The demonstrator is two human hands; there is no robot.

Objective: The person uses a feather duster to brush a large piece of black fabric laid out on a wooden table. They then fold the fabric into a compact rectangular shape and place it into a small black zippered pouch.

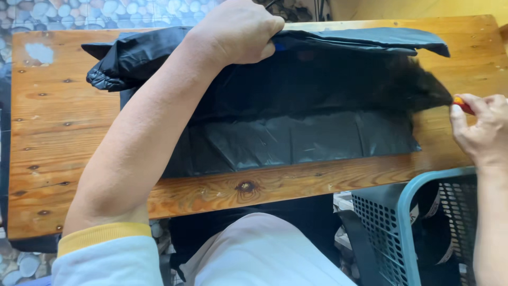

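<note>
Head view: the left hand (238,32) lies on the far edge of the wooden counter (58,122), its fingers curled down and clamped over the bunched upper fold of a black plastic sheet (296,137). The sheet spreads across the middle of the counter, its lower layer flat and creased, its upper layer lifted and blurred towards the right. At the right edge, the right hand (484,130) pinches a small orange-handled tool (463,105) between thumb and fingertips; the tool's tip meets the sheet's right corner, though the blur hides whether it is a blade or a point. A teal mesh basket (407,222) stands below the counter's near right corner, with dark rolls inside it.

The main risk, as I judge it, is the thin plastic tearing off line. The sheet is stretched between the two hands, and if the left hand's clamp slips on the slick fold, the tension would drop and the tool could snag and rip a ragged edge. The bunched wad at the far left could also drag the layers unevenly, so that one layer shifts under the other. The tool works near the counter's right edge, so a slip could carry it off the wood towards the basket, or score the counter's surface. The right hand's fingertips sit close behind the tip, which leaves them exposed if it jumps.
</note>
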